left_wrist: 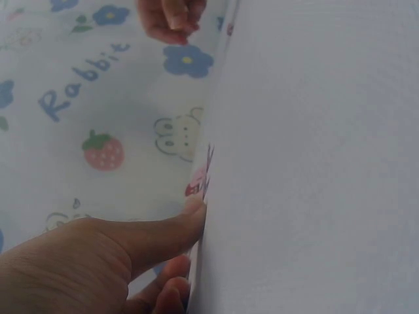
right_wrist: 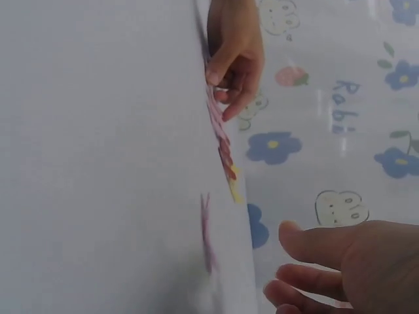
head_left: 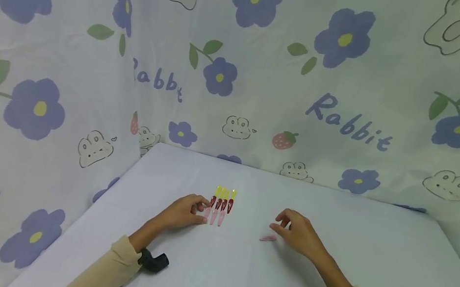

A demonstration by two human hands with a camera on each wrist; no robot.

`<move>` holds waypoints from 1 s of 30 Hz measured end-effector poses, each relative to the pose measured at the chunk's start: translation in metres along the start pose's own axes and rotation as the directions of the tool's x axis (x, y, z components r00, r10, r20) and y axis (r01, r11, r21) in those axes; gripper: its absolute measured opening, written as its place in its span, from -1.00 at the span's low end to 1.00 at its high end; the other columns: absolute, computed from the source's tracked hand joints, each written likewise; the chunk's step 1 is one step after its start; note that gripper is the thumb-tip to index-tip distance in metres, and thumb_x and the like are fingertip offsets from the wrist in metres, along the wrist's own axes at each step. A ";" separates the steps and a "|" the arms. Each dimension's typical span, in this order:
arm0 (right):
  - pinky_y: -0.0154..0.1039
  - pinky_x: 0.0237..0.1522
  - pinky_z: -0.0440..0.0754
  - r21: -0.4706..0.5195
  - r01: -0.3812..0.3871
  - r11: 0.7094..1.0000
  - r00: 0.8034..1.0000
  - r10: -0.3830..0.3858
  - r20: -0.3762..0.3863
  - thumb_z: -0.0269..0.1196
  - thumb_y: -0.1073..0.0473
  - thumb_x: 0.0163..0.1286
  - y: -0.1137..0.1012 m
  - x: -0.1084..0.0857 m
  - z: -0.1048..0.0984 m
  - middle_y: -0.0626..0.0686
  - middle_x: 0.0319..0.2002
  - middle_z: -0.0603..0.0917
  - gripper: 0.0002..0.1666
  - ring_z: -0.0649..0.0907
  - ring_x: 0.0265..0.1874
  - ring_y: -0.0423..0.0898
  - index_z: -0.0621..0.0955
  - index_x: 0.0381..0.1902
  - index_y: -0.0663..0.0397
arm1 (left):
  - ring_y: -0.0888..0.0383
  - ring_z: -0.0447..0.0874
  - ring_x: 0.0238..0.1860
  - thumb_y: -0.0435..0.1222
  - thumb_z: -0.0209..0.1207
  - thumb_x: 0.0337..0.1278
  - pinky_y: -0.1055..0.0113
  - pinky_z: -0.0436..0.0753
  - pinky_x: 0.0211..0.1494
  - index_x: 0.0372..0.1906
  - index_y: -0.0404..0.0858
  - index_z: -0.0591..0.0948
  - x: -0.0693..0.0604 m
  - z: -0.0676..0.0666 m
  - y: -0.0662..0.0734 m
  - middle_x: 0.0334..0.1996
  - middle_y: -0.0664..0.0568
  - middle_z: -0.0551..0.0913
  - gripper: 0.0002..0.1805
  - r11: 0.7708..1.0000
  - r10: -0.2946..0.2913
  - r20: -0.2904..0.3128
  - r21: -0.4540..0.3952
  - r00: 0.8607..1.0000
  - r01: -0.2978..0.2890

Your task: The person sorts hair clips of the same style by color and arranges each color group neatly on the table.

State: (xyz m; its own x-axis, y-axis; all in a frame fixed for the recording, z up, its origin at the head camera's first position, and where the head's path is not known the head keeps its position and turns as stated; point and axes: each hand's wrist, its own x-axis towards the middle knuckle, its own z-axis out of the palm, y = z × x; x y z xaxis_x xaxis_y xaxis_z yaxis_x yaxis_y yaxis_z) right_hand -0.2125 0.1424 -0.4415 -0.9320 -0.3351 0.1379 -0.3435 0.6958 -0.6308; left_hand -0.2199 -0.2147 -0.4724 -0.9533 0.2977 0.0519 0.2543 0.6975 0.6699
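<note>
My left hand is at the left side of a block of snap hair clips laid in rows. Its thumb and index finger span the leftmost pink hair clip, pinching it near its two ends. Other pink hair clips form the nearest row, dark red hair clips the middle one, yellow hair clips the farthest. My right hand hovers with loosely bent fingers, nothing between them. Just below its fingertips lies a single pink hair clip, its ends parted, apart from the rows.
The white table extends around both hands. Behind it and on the left hangs a curtain printed with flowers and rabbits. Each wrist wears a black camera mount.
</note>
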 end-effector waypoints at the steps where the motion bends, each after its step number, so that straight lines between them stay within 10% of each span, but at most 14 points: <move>1: -0.34 -0.51 0.46 0.008 -0.009 1.000 1.000 0.009 0.010 0.38 0.08 0.32 0.004 -0.002 0.000 -0.04 -0.41 0.56 -0.75 0.48 -0.45 -0.17 0.62 -0.20 0.11 | 0.20 0.46 -0.30 -0.21 0.43 0.09 0.33 0.47 -0.19 0.12 -0.13 0.63 0.000 0.000 0.000 -0.23 0.10 0.57 -0.55 1.000 -0.002 -0.001 -0.001 1.000 0.002; 30: -0.32 -0.42 0.39 -0.056 -0.132 0.990 0.991 0.132 -0.012 0.47 0.00 0.21 0.010 -0.009 0.028 -0.05 -0.49 0.49 -0.65 0.45 -0.46 -0.17 0.55 -0.40 0.07 | 0.19 0.47 -0.28 -0.23 0.43 0.08 0.31 0.47 -0.19 0.10 -0.13 0.64 -0.001 0.000 0.003 -0.22 0.08 0.57 -0.56 1.000 -0.013 0.004 -0.026 1.000 0.013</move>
State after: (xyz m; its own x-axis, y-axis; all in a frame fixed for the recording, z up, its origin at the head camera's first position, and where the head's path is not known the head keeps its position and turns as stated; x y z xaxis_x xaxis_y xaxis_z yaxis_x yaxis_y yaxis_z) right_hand -0.2046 0.1345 -0.4703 -0.9705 -0.2327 0.0627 -0.2230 0.7685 -0.5997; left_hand -0.2186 -0.2126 -0.4708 -0.9559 0.2910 0.0406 0.2376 0.6840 0.6897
